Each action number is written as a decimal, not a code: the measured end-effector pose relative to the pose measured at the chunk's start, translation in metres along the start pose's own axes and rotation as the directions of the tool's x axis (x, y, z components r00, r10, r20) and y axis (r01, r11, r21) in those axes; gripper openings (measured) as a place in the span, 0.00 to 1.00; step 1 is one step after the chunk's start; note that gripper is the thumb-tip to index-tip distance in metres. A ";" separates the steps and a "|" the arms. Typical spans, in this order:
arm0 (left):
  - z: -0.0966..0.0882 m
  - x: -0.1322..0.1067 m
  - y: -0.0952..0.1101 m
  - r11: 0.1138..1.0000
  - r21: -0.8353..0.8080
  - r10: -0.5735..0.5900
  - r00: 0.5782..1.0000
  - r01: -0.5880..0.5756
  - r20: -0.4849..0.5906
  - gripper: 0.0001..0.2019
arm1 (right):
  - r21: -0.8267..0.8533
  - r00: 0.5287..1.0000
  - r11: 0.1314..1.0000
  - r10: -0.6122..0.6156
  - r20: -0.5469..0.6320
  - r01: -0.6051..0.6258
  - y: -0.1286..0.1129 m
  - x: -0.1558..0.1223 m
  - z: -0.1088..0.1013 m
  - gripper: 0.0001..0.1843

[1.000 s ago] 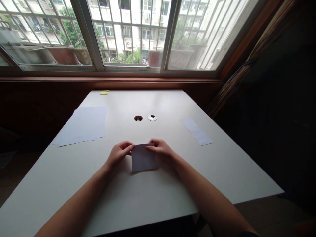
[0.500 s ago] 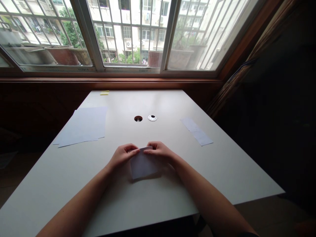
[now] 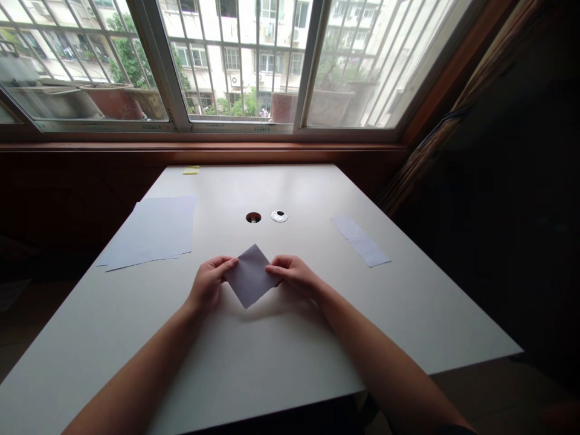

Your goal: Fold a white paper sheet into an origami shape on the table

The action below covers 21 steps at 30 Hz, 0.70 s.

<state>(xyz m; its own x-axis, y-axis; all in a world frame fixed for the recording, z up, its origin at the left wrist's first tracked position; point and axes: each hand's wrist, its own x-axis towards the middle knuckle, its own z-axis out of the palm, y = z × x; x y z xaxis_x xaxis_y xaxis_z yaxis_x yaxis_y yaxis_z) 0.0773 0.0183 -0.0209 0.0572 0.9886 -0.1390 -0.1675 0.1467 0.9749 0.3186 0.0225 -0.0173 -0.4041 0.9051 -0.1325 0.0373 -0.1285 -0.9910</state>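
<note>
A small square of white paper (image 3: 251, 278), looking grey in the shade, is held up above the table with its corners pointing up, down and sideways. My left hand (image 3: 211, 279) pinches its left corner between thumb and fingers. At the right corner my right hand (image 3: 292, 272) grips it the same way, thumb in front. The fingers behind the paper are partly hidden. Below the paper's lowest corner a soft shadow falls on the tabletop.
The white table (image 3: 272, 368) has a round cable hole (image 3: 253, 217) with its metal cover (image 3: 280, 215) beside it. Several white sheets (image 3: 154, 229) lie at the left, yellow sticky notes (image 3: 191, 170) at the back, and a paper strip (image 3: 360, 240) at the right. A barred window stands behind.
The paper has been lifted and turned so a corner points up. My hands have moved apart, from its top edge to its left and right corners.
</note>
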 end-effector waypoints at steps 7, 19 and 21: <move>-0.001 0.003 -0.002 0.998 -0.066 -0.007 0.999 0.005 -0.031 0.20 | 0.008 0.990 0.996 -0.091 -0.103 0.093 0.007 0.003 0.000 0.20; 0.002 -0.005 0.008 0.953 0.300 -0.014 0.990 -0.029 0.143 0.19 | 0.044 0.934 0.983 -0.156 -0.321 0.180 0.007 0.007 -0.011 0.19; 0.003 -0.006 0.010 0.947 0.318 -0.009 0.986 -0.045 0.165 0.18 | 0.065 0.932 0.983 -0.140 -0.333 0.170 0.007 0.008 -0.012 0.19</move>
<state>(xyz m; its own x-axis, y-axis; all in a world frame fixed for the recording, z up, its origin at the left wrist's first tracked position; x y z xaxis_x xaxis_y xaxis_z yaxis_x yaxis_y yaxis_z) 0.0778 0.0136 -0.0099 0.2205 0.9683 -0.1169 0.1520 0.0843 0.9848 0.3264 0.0338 -0.0257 -0.0775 0.9970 0.0087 -0.0914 0.0016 -0.9958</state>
